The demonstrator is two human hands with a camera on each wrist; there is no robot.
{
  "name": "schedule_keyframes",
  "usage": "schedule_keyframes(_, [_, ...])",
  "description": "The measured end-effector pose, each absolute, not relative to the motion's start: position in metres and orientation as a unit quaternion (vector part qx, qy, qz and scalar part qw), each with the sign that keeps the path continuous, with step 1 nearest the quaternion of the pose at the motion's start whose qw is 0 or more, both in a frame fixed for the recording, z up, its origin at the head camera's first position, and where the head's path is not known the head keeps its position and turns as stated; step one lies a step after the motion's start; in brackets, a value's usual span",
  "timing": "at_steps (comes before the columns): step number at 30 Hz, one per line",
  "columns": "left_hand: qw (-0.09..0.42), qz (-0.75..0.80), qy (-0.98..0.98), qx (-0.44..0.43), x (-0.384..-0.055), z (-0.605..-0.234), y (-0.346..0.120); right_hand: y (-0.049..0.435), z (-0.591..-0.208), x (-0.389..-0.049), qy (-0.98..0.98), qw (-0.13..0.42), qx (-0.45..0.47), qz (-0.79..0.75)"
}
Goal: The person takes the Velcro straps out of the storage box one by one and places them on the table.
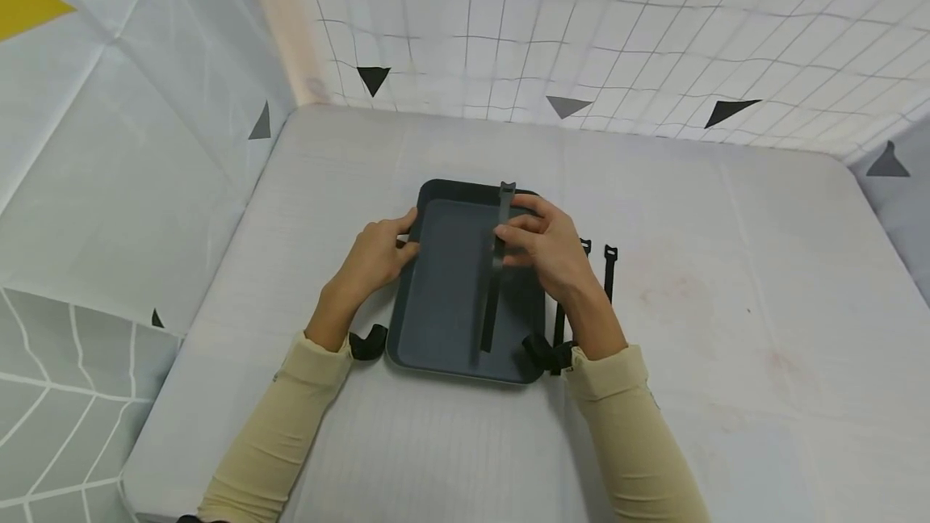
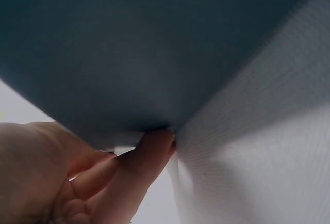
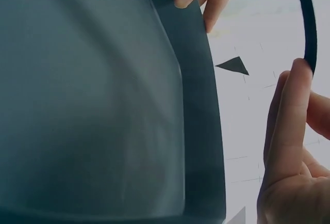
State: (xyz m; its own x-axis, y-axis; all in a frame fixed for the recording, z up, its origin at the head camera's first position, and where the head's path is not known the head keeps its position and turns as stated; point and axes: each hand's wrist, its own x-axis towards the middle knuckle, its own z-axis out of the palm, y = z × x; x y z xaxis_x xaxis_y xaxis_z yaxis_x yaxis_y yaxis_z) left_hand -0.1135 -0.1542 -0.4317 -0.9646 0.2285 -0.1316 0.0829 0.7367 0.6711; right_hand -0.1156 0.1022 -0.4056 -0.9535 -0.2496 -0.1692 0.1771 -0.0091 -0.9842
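Note:
A dark grey rectangular tray lies in the middle of the white surface. My left hand grips its left wall; in the left wrist view its fingers touch the tray's outer side. Over the tray's right half, my right hand pinches a black strap with a slotted head at the far end. The strap hangs lengthwise above the tray floor. In the right wrist view the strap curves up from the right fingertips.
Right of the tray lie more black slotted straps, partly hidden by the right hand and wrist. White gridded fabric rises behind the surface, and a pale sheet hangs at the left. Black camera mounts sit at both wrists.

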Motion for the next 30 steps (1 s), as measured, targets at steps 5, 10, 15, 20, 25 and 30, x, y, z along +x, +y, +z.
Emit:
schedule_keyframes(5, [0.107,0.355,0.925,0.080,-0.113,-0.432,-0.154,0.105,-0.403,-0.114,0.694,0.148,-0.022,-0.704])
schedule_keyframes(10, [0.105,0.353,0.926,0.081,-0.113,-0.432,-0.154,0.110,-0.402,-0.112,0.705,0.140,-0.016,-0.695])
schedule_keyframes(15, [0.104,0.356,0.925,0.083,-0.113,-0.433,-0.154,0.113,-0.403,-0.112,0.709,0.138,-0.014,-0.691])
schedule_keyframes(20, [0.105,0.353,0.926,0.084,-0.113,-0.432,-0.153,0.114,-0.403,-0.111,0.714,0.136,-0.012,-0.687])
schedule_keyframes(25, [0.106,0.355,0.925,0.087,-0.114,-0.433,-0.152,0.118,-0.401,-0.111,0.716,0.138,-0.006,-0.684])
schedule_keyframes(30, [0.107,0.353,0.926,0.084,-0.114,-0.433,-0.154,0.123,-0.399,-0.110,0.717,0.136,-0.003,-0.684])
